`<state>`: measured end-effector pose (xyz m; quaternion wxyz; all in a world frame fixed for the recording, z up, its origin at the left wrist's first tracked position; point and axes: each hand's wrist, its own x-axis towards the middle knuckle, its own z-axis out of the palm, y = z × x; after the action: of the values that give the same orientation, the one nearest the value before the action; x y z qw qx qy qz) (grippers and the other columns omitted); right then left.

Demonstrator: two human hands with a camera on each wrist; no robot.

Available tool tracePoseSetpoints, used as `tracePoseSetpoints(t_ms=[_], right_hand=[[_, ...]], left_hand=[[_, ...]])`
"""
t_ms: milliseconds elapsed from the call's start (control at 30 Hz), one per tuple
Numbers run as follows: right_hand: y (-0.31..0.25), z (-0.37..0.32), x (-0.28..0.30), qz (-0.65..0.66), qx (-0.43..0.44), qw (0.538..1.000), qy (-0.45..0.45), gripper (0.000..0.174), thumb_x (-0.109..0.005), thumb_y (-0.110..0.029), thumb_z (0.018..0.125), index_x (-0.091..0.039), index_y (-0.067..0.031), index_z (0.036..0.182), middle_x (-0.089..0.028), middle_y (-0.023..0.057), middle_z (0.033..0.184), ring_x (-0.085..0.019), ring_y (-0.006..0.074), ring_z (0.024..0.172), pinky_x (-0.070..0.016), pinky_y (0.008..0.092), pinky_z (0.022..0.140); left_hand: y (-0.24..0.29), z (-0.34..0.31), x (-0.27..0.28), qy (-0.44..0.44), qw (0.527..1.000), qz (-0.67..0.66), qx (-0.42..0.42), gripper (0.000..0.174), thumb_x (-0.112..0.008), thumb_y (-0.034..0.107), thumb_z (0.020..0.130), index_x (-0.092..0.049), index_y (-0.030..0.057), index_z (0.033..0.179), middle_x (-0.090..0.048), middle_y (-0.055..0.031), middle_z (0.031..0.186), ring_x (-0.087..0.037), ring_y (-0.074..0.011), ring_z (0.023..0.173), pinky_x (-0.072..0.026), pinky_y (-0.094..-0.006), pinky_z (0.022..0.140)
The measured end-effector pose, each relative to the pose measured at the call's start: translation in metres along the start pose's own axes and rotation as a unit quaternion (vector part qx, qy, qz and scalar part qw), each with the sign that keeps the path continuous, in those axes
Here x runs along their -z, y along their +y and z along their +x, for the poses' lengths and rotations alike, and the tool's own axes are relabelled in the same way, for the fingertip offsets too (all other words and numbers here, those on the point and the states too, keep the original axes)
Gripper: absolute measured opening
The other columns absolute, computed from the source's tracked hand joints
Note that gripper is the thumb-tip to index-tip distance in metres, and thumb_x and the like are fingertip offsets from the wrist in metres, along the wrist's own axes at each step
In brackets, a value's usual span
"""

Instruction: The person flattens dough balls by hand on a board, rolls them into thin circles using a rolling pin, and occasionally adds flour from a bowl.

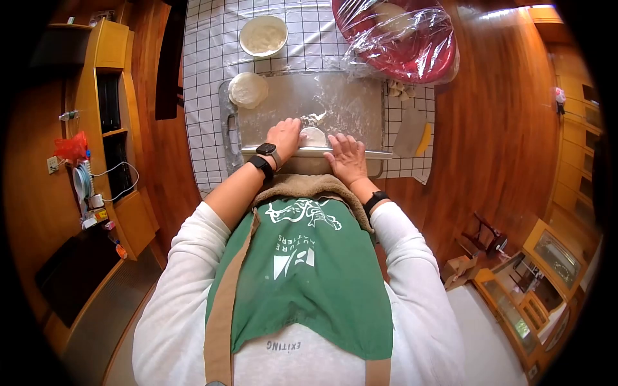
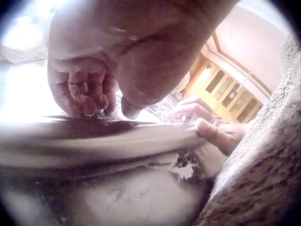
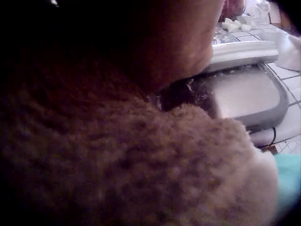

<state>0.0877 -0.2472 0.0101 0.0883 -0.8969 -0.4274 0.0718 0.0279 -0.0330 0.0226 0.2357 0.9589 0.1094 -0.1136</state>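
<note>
Dough wrapper, small, white and round, lay (image 1: 313, 137) on the floured board (image 1: 354, 109), at the far side of the metal rolling pin (image 1: 315, 152), which spanned the board's near part. Both hands were at the pin, apart from each other. The left hand (image 1: 283, 138) had its fingers bent down beside the wrapper's left edge; whether they pinched the dough could not be told. The right hand (image 1: 347, 157) rested on the pin, its fingers stretched forward over the board. A stack of wrappers (image 1: 248, 90) sat at the board's far left corner, with a bowl of flour (image 1: 263, 36) beyond it. On the cloth-covered counter (image 1: 209, 45), a red basin (image 1: 428, 55) under clear plastic film stood at the far right, and a yellow-handled dough scraper (image 1: 409, 132) lay just beside the board's right edge.
</note>
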Motion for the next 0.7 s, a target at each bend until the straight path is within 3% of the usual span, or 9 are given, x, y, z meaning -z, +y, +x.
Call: tracePoseSetpoints(t_ms=[100,167,200,267,367,467,600,667,700], right_hand=[[0.005,0.017,-0.006,-0.017,-0.014,0.999,0.049,0.056,-0.051,-0.046,0.088,-0.038,-0.0187,0.135,-0.041,0.0032,0.129,-0.038,0.0219,0.118,-0.0277,0.0413,0.097],[0.007,0.045,-0.004,-0.015,-0.053,0.997,0.057,0.057,-0.051,-0.047,0.088,-0.038,-0.0183,0.135,-0.041,0.0034,0.129,-0.038,0.0219,0.118,-0.0280,0.0411,0.097],[0.005,0.052,-0.002,-0.013,-0.092,0.994,0.066,0.058,-0.051,-0.047,0.087,-0.038,-0.0179,0.135,-0.041,0.0037,0.129,-0.038,0.0220,0.117,-0.0283,0.0409,0.097],[0.005,0.048,-0.007,-0.023,-0.089,0.993,0.073,0.055,-0.052,-0.047,0.087,-0.040,-0.0169,0.132,-0.042,0.0038,0.128,-0.039,0.0216,0.117,-0.0288,0.0408,0.096],[-0.002,0.014,0.000,0.010,0.019,0.999,-0.024,0.044,-0.054,-0.041,0.087,-0.047,-0.0155,0.122,-0.045,0.0039,0.122,-0.040,0.0218,0.116,-0.0311,0.0400,0.094],[0.006,0.000,-0.002,-0.032,0.108,0.994,-0.011,0.041,-0.057,-0.036,0.085,-0.048,-0.0142,0.119,-0.049,0.0045,0.117,-0.044,0.0225,0.112,-0.0340,0.0395,0.091],[0.020,0.008,-0.002,-0.009,0.119,0.992,-0.026,0.038,-0.059,-0.030,0.083,-0.049,-0.0122,0.115,-0.052,0.0053,0.113,-0.048,0.0235,0.108,-0.0361,0.0393,0.089],[0.024,0.007,0.014,0.042,0.048,0.998,-0.025,0.034,-0.060,-0.024,0.082,-0.050,-0.0108,0.112,-0.053,0.0069,0.111,-0.050,0.0245,0.105,-0.0367,0.0392,0.089],[0.029,0.004,0.014,0.072,0.028,0.997,0.001,0.035,-0.062,-0.021,0.080,-0.048,-0.0092,0.110,-0.052,0.0110,0.112,-0.049,0.0303,0.106,-0.0379,0.0416,0.088]], left_hand=[[0.003,0.003,0.001,0.012,0.997,-0.061,0.039,0.018,-0.060,0.019,0.085,-0.052,0.0056,0.092,-0.056,-0.0145,0.089,-0.058,-0.0340,0.086,-0.0475,-0.0439,0.075],[0.003,0.011,0.000,0.088,0.991,-0.098,-0.017,0.014,-0.061,0.012,0.082,-0.052,0.0060,0.092,-0.055,-0.0134,0.092,-0.056,-0.0330,0.089,-0.0473,-0.0433,0.077],[0.005,0.013,0.001,0.087,0.991,-0.098,-0.016,0.014,-0.061,0.012,0.082,-0.052,0.0060,0.092,-0.055,-0.0134,0.092,-0.056,-0.0330,0.089,-0.0473,-0.0433,0.077],[0.011,0.020,0.006,0.078,0.993,-0.087,-0.035,0.015,-0.061,0.006,0.080,-0.054,0.0069,0.093,-0.053,-0.0123,0.096,-0.055,-0.0331,0.093,-0.0473,-0.0427,0.079],[0.014,0.022,0.007,0.072,0.993,-0.089,-0.026,0.017,-0.063,0.006,0.079,-0.056,0.0077,0.094,-0.053,-0.0114,0.097,-0.054,-0.0331,0.094,-0.0474,-0.0422,0.080],[0.010,0.020,0.012,0.074,0.993,-0.088,-0.007,0.016,-0.064,0.007,0.079,-0.056,0.0070,0.093,-0.053,-0.0116,0.095,-0.054,-0.0329,0.093,-0.0473,-0.0423,0.080],[0.002,0.016,0.044,0.189,0.969,-0.155,-0.037,0.012,-0.062,0.010,0.083,-0.054,0.0049,0.091,-0.053,-0.0128,0.089,-0.055,-0.0320,0.085,-0.0466,-0.0403,0.075],[0.003,0.009,0.066,0.338,0.924,-0.169,-0.062,0.010,-0.061,0.010,0.085,-0.053,0.0044,0.090,-0.052,-0.0119,0.086,-0.054,-0.0292,0.079,-0.0463,-0.0386,0.072],[0.006,0.002,0.076,0.360,0.919,-0.139,-0.077,0.010,-0.060,0.010,0.084,-0.053,0.0071,0.090,-0.051,-0.0107,0.083,-0.052,-0.0283,0.080,-0.0465,-0.0375,0.072]])
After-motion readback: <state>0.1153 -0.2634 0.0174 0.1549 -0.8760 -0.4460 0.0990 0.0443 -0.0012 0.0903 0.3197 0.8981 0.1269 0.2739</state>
